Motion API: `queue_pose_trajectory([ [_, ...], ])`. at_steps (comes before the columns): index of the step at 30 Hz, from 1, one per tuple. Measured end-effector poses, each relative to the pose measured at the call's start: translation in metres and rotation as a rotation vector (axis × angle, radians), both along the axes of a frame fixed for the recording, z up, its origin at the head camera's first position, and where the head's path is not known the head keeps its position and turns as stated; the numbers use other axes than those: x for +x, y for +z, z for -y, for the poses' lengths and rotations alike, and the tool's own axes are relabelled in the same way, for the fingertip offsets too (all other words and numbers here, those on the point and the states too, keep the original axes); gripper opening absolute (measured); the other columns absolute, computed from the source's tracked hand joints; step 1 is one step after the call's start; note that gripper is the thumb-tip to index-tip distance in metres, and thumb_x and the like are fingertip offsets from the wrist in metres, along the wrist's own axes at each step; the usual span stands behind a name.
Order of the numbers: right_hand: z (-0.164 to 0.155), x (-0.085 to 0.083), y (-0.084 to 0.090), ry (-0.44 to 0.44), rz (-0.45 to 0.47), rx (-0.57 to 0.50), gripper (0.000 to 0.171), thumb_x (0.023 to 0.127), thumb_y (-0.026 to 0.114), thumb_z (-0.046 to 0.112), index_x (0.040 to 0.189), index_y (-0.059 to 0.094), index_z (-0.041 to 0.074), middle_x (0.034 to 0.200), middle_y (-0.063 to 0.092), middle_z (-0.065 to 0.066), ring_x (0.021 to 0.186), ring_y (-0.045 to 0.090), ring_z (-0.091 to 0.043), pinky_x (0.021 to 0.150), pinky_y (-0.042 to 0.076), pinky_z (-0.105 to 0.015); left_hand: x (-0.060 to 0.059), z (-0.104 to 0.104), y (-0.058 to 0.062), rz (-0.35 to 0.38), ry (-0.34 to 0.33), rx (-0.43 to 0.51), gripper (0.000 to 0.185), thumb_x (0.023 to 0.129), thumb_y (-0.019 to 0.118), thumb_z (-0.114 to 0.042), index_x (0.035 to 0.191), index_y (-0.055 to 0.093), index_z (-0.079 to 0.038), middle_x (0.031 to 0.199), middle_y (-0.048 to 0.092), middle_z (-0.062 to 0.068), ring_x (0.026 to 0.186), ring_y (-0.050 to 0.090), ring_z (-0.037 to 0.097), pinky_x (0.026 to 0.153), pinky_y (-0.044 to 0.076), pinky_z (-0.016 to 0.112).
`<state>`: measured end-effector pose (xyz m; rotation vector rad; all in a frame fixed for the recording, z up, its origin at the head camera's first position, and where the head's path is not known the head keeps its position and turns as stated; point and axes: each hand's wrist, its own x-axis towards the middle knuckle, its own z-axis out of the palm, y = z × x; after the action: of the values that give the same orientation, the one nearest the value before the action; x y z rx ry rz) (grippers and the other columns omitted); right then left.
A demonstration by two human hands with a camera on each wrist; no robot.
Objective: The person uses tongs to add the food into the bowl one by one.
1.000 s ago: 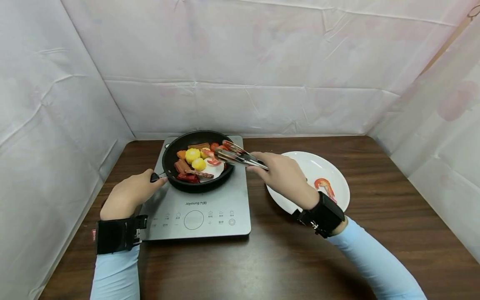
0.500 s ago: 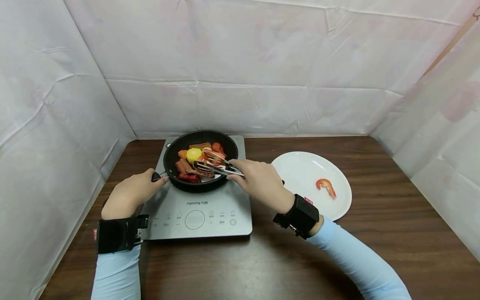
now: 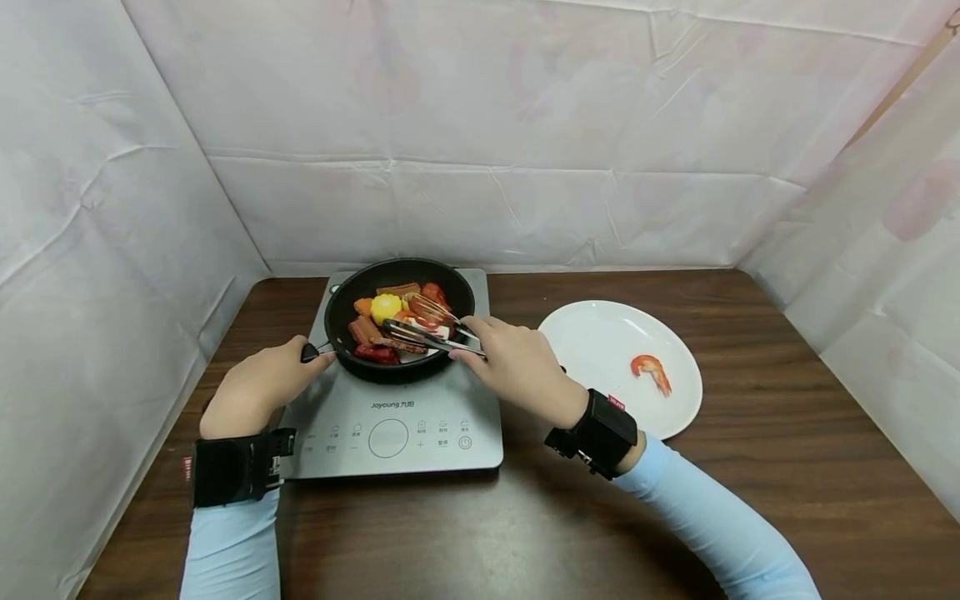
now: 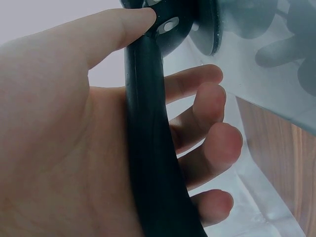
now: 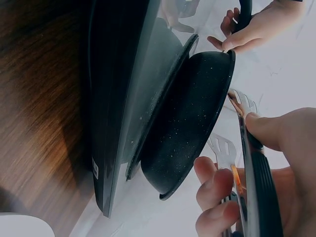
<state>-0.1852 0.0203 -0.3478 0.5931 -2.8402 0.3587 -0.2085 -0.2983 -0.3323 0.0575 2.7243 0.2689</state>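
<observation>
**Tongs over the pan**

Gripping metal tongs (image 3: 431,327) in right hand (image 3: 517,367), tips parted over food in the pan (image 3: 401,321), just ahead-left of the fingers. Curling left hand (image 3: 258,387) round the pan handle (image 4: 148,148), long axis running toward the pan.

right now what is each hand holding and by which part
The left hand grips the frying pan by its black handle. The right hand holds metal tongs by their handle end, tips over the food.
</observation>
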Motion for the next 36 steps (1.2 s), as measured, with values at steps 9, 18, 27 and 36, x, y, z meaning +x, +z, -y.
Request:
queue_pose_trajectory([
  [9, -0.004, -0.001, 0.004, -0.024, 0.042, -0.010, 0.052, 0.101, 0.059, 0.052, 0.139, 0.060, 0.017, 0.112, 0.073, -0.002, 0.076, 0.068, -0.015, 0.056, 0.052, -0.034, -0.002, 0.001, 0.001, 0.004, -0.015, 0.007, 0.089, 0.106, 0.032, -0.060, 0.156, 0.020, 0.012, 0.152, 0.035, 0.041, 0.136, 0.042, 0.060, 0.101, 0.044, 0.072],
  [18, -0.010, -0.001, 0.006, -0.034, 0.051, -0.006, 0.051, 0.100, 0.060, 0.053, 0.137, 0.061, 0.017, 0.099, 0.071, -0.001, 0.068, 0.062, -0.013, 0.050, 0.044, -0.029, 0.000, 0.000, 0.003, 0.009, -0.014, 0.008, 0.088, 0.106, 0.032, -0.059, 0.156, 0.019, 0.012, 0.152, 0.034, 0.042, 0.135, 0.041, 0.061, 0.102, 0.042, 0.072],
  [27, -0.012, 0.002, 0.005, -0.033, 0.046, -0.007, 0.054, 0.099, 0.060, 0.054, 0.138, 0.061, 0.016, 0.104, 0.073, -0.003, 0.072, 0.066, -0.014, 0.051, 0.046, -0.028, -0.001, -0.001, 0.003, 0.011, -0.015, 0.009, 0.088, 0.106, 0.033, -0.059, 0.156, 0.019, 0.013, 0.151, 0.036, 0.042, 0.134, 0.043, 0.060, 0.101, 0.043, 0.072],
  [36, -0.019, 0.010, 0.009, -0.055, 0.049, -0.042, 0.054, 0.099, 0.062, 0.053, 0.139, 0.061, 0.017, 0.111, 0.074, -0.002, 0.078, 0.067, -0.014, 0.056, 0.049, -0.031, 0.002, 0.000, 0.006, 0.022, -0.013, 0.003, 0.088, 0.106, 0.032, -0.059, 0.156, 0.020, 0.013, 0.150, 0.037, 0.042, 0.133, 0.045, 0.060, 0.100, 0.044, 0.071],
])
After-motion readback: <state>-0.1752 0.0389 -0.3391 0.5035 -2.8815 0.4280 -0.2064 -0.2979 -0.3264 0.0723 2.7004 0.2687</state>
